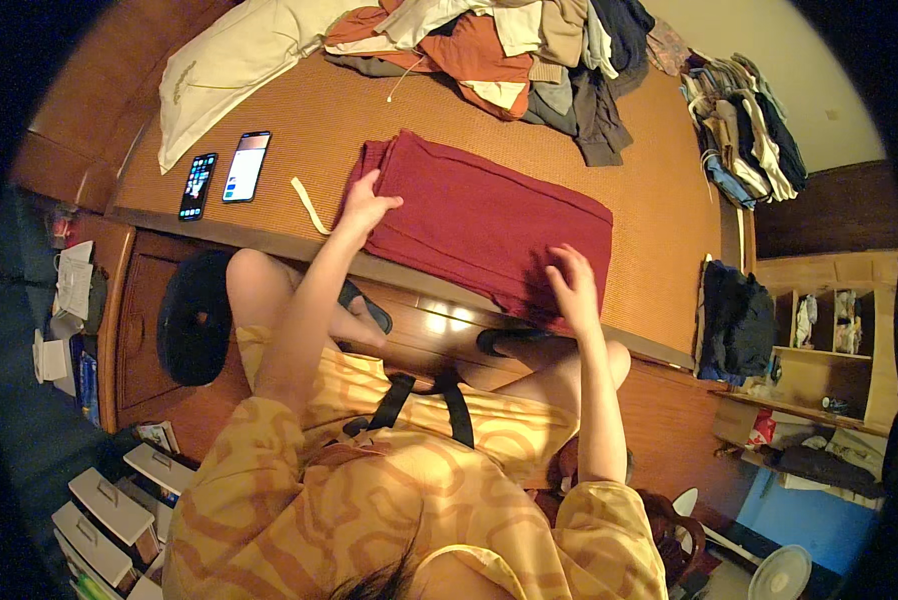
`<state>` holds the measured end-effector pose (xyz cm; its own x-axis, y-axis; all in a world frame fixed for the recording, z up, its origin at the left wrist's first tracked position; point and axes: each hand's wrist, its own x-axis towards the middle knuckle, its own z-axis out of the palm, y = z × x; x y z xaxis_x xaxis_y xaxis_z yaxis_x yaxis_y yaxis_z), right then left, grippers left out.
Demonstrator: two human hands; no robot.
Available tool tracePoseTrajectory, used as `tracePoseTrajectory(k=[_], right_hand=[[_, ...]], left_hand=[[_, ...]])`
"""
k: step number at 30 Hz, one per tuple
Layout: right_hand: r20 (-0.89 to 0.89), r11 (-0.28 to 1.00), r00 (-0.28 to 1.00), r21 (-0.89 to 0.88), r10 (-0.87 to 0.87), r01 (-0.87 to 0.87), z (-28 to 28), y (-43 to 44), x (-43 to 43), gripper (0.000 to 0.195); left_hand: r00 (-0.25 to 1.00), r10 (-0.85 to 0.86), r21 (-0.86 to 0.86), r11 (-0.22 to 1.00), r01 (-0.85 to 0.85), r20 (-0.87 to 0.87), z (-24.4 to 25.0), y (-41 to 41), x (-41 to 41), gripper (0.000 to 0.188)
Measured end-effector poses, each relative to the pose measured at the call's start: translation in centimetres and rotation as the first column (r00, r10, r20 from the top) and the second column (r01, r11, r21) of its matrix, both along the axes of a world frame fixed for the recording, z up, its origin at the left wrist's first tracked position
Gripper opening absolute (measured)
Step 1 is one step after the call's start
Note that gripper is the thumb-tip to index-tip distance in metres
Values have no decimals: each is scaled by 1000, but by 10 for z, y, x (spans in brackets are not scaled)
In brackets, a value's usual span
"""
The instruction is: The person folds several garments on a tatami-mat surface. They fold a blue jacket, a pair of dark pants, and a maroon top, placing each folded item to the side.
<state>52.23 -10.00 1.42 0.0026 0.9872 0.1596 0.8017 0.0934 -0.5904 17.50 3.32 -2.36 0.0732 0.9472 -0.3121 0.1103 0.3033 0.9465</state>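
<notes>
A dark red knitted garment (486, 217) lies folded into a long, flat rectangle along the near edge of the mat-covered bed. At its left end, my left hand (366, 208) rests on the fabric, thumb spread away from the fingers. Ribbed knit shows beyond that hand at the upper left corner. My right hand (575, 283) is over the lower right part, fingers apart and curved, casting a shadow on the cloth. Whether its fingertips touch the fabric is hard to tell. A pale strip of tape or cord (310, 206) lies just left of the garment.
Two lit smartphones (197, 187) (246, 166) lie on the woven mat (651, 247) at the left. Beyond are a cream pillow (231, 75) and a heap of clothes (486, 52). Hanging clothes (749, 135) and wooden shelves (824, 345) stand right; a dark round stool (196, 319) is left.
</notes>
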Motion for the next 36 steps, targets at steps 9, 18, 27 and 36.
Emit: tracePoseTrajectory(k=[9, 18, 27, 36], right_hand=[[-141, 839, 839, -249, -525, 483, -68, -2, 86, 54], [-544, 636, 503, -772, -672, 15, -59, 34, 116, 55], [-201, 518, 719, -818, -665, 250, -40, 54, 113, 65], [-345, 801, 932, -586, -111, -121, 139, 138, -46, 48]], left_hand=[[623, 260, 439, 886, 149, -737, 13, -2, -23, 78], [558, 222, 379, 907, 182, -799, -55, -5, -34, 81], [614, 343, 506, 856, 108, -711, -52, -10, -28, 73], [604, 352, 483, 873, 63, -715, -49, -12, -28, 71]])
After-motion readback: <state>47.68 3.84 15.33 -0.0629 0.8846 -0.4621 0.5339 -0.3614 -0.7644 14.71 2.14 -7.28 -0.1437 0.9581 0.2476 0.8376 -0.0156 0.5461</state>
